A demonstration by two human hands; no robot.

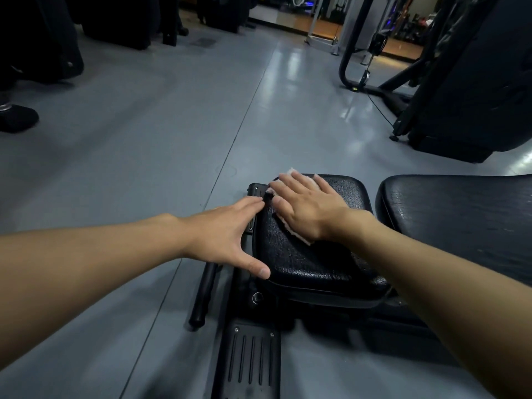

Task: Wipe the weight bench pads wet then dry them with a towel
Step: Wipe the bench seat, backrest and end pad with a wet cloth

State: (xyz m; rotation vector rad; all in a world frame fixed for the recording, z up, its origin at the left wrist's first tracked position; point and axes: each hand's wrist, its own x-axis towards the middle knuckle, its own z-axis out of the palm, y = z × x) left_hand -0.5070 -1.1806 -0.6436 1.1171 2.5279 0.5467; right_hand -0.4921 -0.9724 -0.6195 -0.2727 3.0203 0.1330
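A black seat pad (311, 263) of the weight bench lies in the lower middle, its textured surface glossy. The longer back pad (460, 220) continues to the right. My right hand (308, 205) lies flat, fingers spread, on a pale pinkish cloth (290, 228) at the seat pad's far left corner; only the cloth's edges show around the hand. My left hand (227, 231) rests open against the pad's left edge, thumb on the near corner, fingertips near the metal bracket.
The bench's black frame and ribbed foot plate (250, 361) sit below the pad, with a black handle bar (203, 295) to its left. Grey gym floor (144, 156) stretches ahead. A black machine (449, 82) stands at the right, dark equipment at the back left, a shoe (17, 118) at the far left.
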